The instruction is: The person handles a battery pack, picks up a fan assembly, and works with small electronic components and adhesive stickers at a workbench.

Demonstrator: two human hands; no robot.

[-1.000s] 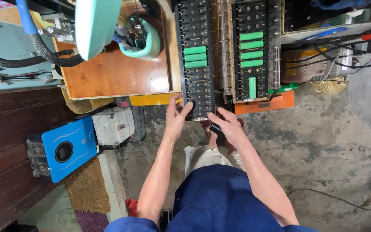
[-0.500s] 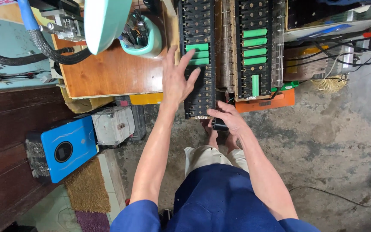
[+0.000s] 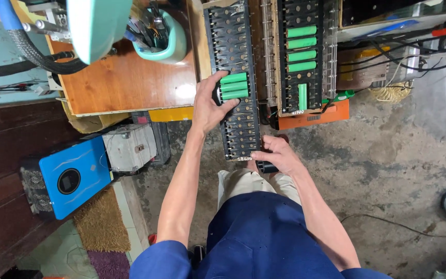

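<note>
A long black battery holder rack [image 3: 236, 46] stands in front of me with three green cylindrical cells [image 3: 233, 86] seated in its middle slots. My left hand [image 3: 210, 103] lies on the rack, with fingers curled over the lowest green cells. My right hand [image 3: 273, 155] grips the rack's near end, close to my knees. A second black rack [image 3: 300, 20] stands to the right, holding several green cells [image 3: 301, 49], one of them turned upright.
A wooden bench top [image 3: 125, 82] with a teal cup of tools [image 3: 163, 33] is at the left. A blue box device [image 3: 70, 178] and a grey metal box [image 3: 129, 147] sit on the floor. An orange tray [image 3: 316, 116], cables and a concrete floor [image 3: 388, 170] lie to the right.
My left hand has moved up the rack from its near end to the green cells. My right hand has stayed at the rack's bottom edge.
</note>
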